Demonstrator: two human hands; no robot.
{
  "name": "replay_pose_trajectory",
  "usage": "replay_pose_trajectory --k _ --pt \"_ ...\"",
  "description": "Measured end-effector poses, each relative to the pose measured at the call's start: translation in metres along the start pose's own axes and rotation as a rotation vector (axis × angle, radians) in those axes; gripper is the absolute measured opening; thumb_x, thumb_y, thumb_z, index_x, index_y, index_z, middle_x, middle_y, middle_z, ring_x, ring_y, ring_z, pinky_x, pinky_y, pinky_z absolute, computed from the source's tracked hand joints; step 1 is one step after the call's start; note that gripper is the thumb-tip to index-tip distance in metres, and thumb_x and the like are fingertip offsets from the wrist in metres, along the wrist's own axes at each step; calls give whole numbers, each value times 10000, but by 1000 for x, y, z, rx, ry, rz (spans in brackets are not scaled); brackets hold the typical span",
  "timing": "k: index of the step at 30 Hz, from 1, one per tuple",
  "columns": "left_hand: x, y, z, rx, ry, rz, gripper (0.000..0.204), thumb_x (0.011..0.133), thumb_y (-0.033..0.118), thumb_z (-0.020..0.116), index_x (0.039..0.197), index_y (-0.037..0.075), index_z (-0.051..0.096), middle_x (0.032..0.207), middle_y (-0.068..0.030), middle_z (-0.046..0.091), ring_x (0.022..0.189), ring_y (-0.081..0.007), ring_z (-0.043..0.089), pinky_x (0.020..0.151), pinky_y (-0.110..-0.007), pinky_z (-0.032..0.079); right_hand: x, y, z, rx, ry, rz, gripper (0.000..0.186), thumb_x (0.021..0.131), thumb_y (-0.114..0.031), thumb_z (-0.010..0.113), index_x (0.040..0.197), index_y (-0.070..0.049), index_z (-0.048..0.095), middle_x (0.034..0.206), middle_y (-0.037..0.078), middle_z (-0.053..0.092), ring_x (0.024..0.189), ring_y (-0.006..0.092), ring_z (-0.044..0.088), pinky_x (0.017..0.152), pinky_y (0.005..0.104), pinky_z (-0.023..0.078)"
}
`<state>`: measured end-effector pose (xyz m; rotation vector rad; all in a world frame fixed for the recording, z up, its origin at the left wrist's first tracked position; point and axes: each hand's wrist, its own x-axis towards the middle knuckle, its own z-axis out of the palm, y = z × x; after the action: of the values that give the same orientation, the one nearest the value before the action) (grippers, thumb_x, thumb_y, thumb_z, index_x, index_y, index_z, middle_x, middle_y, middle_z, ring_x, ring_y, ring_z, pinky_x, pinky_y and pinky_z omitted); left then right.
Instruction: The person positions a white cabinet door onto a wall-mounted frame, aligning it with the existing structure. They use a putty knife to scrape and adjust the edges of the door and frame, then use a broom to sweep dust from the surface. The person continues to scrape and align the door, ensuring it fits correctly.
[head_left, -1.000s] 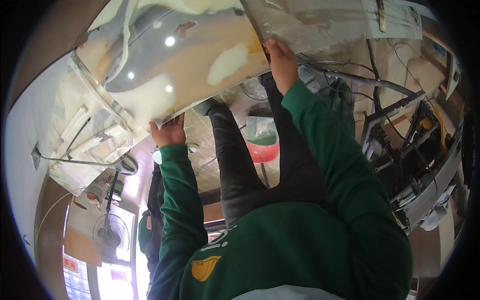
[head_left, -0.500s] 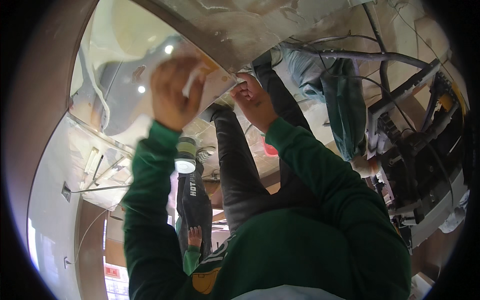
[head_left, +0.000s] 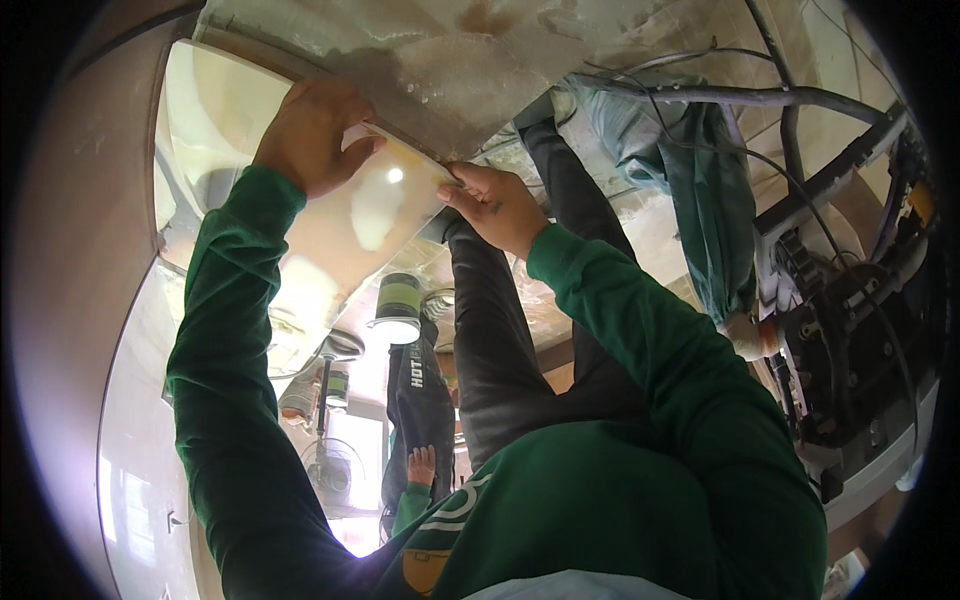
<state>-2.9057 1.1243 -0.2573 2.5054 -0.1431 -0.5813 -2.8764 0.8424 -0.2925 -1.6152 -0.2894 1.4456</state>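
A glossy, marble-patterned panel [head_left: 290, 240] in cream and tan leans in front of me, mirroring lights and parts of the room. My left hand [head_left: 318, 135] is closed over its far edge, fingers beyond it and thumb on the shiny face. At the right corner, my right hand [head_left: 497, 205] pinches the edge between thumb and curled fingers. Both sleeves are green. Past the panel's far edge lies a dull, stained grey-brown surface [head_left: 420, 70].
At right stands a dark machine frame [head_left: 830, 330] with hoses and cables. A green cloth-like bundle [head_left: 700, 200] hangs beside a thick dark hose [head_left: 740, 95]. A cylindrical lit lamp [head_left: 400, 300] shows below the panel. Another person's hand [head_left: 421, 465] is lower down. A smooth wall [head_left: 80, 250] rises at left.
My left hand has moved left and closed on the far edge, after being blurred over the face. The panel has tilted, so its reflections have shifted. My right hand stays at the corner.
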Motion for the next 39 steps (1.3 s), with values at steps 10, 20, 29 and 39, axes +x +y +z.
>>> replay_pose_trajectory --k 10,20,29,39 --pt "0 -5 7 -50 9 -43 246 803 290 715 950 93 689 979 -86 656 1009 -304 598 965 -442 407 2 -7 -4 3 -25 1 327 973 -172 624 1243 11 598 1010 147 716 928 149 692 833 270 528" --pt "-46 51 28 -209 618 -248 448 744 134 735 1184 99 655 1155 -139 631 1102 -349 580 964 -455 461 22 -38 -36 -504 177 -343 361 941 -376 651 917 -16 673 663 120 586 596 144 561 582 331 449" --pt "-181 196 202 -1286 909 -1020 319 895 88 632 1194 24 542 975 -107 660 877 -217 645 720 -345 527 99 -84 -3 -350 -5 -138 338 988 -344 570 1062 -26 656 910 25 630 750 107 561 644 289 450" --pt "-270 158 262 -1654 2051 -1666 535 964 249 587 1412 21 403 1274 -104 545 1102 -206 544 928 -408 441 115 -91 62 -44 156 12 461 995 -294 546 1296 55 533 1293 150 581 1149 247 571 983 351 455"
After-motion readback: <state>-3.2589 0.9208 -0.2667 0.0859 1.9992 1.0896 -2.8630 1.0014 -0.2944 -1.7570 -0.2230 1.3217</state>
